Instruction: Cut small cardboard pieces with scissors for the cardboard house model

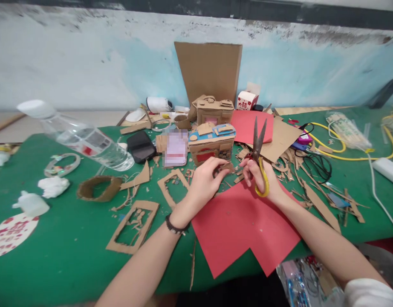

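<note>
My left hand (210, 174) pinches a small brown cardboard piece (227, 167) at its fingertips, above the top of a notched red sheet (238, 226). In my right hand (263, 177) are scissors (259, 149) with yellow handles; their blades point up and away and are slightly parted. Just behind my left hand stands a cardboard camera model (211, 145) with a blue top. A second, plain cardboard camera model (215, 113) is behind it. Two cut cardboard frames (151, 209) (174, 175) lie left of my left forearm.
A clear bottle (84, 138) leans at the left, near a black phone (141, 146) and a cardboard ring (99, 188). Cardboard scraps (321, 204) and a yellow cable (353, 157) lie at right. A cardboard sheet (209, 70) leans on the wall.
</note>
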`<state>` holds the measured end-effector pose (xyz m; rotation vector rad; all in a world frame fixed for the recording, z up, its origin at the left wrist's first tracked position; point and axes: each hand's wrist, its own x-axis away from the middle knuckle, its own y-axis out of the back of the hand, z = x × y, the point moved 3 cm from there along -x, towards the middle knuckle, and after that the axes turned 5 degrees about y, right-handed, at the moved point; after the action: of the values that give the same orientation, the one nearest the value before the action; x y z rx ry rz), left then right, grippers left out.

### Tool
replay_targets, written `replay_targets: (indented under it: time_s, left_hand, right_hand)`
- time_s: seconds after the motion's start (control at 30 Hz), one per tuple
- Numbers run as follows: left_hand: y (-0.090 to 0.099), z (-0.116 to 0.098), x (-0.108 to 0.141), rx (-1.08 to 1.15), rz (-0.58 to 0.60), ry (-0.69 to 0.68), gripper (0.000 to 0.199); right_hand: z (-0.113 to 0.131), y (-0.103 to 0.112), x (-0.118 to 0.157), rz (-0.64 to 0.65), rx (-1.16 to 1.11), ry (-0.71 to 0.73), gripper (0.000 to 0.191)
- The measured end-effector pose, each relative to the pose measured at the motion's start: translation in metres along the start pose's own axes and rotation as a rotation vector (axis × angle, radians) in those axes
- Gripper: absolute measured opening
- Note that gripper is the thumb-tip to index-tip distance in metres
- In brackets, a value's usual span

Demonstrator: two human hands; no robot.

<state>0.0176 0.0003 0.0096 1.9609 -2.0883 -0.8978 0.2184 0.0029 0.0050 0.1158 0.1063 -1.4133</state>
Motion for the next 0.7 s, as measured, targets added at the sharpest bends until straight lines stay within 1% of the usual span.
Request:
replay_targets:
  time_s: [0.07,0.1,0.13,0.2,0.3,0.4,0.47,0.53,0.6,0.7]
  left_hand:
    - [-0.001,-0.003,0.0,0.296,-0.008,0.137,0.023]
    - [-0.003,-0.004,0.001,0.422,0.011,0.197,0.029]
    - [-0.006,-0.006,0.001,0.521,0.042,0.242,0.033]
    - [-0.011,-0.01,0.003,0.633,0.107,0.293,0.04]
    - [-0.016,-0.014,0.007,0.713,0.201,0.342,0.046]
    - [-0.017,-0.017,0.01,0.806,0.303,0.384,0.046]
    - [-0.017,-0.018,0.012,0.839,0.351,0.395,0.048]
    - [-0.017,-0.018,0.013,0.831,0.364,0.394,0.05]
    - [-0.018,-0.017,0.013,0.808,0.347,0.384,0.051]
    - [-0.02,-0.015,0.012,0.8,0.322,0.354,0.052]
  right_hand:
    - [0.001,-0.001,0.001,0.04,0.032,-0.008,0.057]
    - [0.001,-0.001,0.002,0.059,0.057,-0.006,0.056]
    - [0.003,-0.002,0.003,0.076,0.086,0.002,0.054]
    - [0.006,-0.001,0.004,0.103,0.138,0.025,0.05]
    - [0.011,0.001,0.006,0.12,0.133,0.038,0.046]
    - [0.013,0.002,0.006,0.159,0.057,0.026,0.043]
    - [0.015,0.002,0.007,0.183,-0.02,0.022,0.041]
    - [0.015,0.001,0.006,0.188,-0.102,0.025,0.038]
    - [0.015,-0.001,0.006,0.191,-0.152,0.03,0.037]
    - [0.012,-0.004,0.006,0.205,-0.214,0.024,0.04]
